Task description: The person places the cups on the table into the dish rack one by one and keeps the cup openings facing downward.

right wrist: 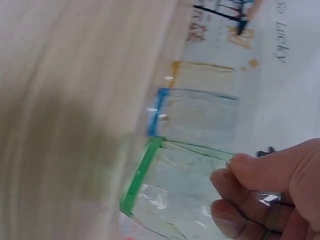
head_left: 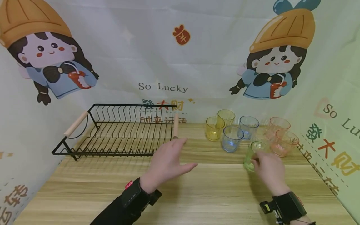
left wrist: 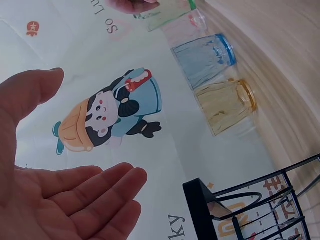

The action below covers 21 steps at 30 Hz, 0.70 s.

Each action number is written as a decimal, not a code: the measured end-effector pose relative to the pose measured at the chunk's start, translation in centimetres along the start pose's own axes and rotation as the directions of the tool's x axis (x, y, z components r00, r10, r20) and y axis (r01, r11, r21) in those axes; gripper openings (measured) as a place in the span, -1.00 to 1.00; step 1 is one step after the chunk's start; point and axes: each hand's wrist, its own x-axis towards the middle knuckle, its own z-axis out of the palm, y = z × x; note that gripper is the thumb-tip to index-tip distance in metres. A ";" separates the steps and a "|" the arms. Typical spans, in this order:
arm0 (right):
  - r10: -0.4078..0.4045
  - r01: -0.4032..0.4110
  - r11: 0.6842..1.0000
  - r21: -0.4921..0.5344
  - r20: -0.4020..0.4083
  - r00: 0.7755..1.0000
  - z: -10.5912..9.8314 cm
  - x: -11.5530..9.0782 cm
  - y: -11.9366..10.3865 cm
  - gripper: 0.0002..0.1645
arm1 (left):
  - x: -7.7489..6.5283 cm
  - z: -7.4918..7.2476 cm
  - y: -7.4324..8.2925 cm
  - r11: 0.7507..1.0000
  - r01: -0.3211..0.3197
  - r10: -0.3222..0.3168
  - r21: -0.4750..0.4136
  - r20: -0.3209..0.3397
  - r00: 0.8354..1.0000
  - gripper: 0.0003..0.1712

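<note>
My right hand [head_left: 270, 170] pinches the rim of a clear green glass [head_left: 248, 162] at the front of a group of tinted glasses. In the right wrist view the thumb lies on the near side of the green glass [right wrist: 185, 185], with curled fingers opposite. Whether its base touches the table cannot be told. Behind it stand two pink glasses [head_left: 284, 147], two blue glasses [head_left: 232, 142] and two yellow glasses [head_left: 214, 131]. My left hand [head_left: 167, 162] hovers, holding nothing, by the right end of a black wire dish rack [head_left: 112, 153]; its fingers [left wrist: 110, 190] are extended and its thumb spread.
The rack stands at the back left of the wooden table [head_left: 197, 200], with wooden handles [head_left: 76, 123] at both ends. A printed cloth backdrop [head_left: 157, 56] rises behind the table and along its sides. The glasses stand close together at the back right.
</note>
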 end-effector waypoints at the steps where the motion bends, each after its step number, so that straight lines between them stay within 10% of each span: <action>1: -0.001 0.001 1.000 0.009 0.003 1.000 -0.3 0.0 -0.1 -0.89 | 0.1 -0.1 0.0 1.000 0.002 -0.002 -0.001 -0.002 1.000 -0.07; 21: -0.048 0.056 0.988 0.143 -0.057 0.997 -4.3 1.6 -3.7 -0.89 | 0.9 -0.2 -0.4 0.996 0.077 -0.078 -0.048 -0.009 0.997 0.00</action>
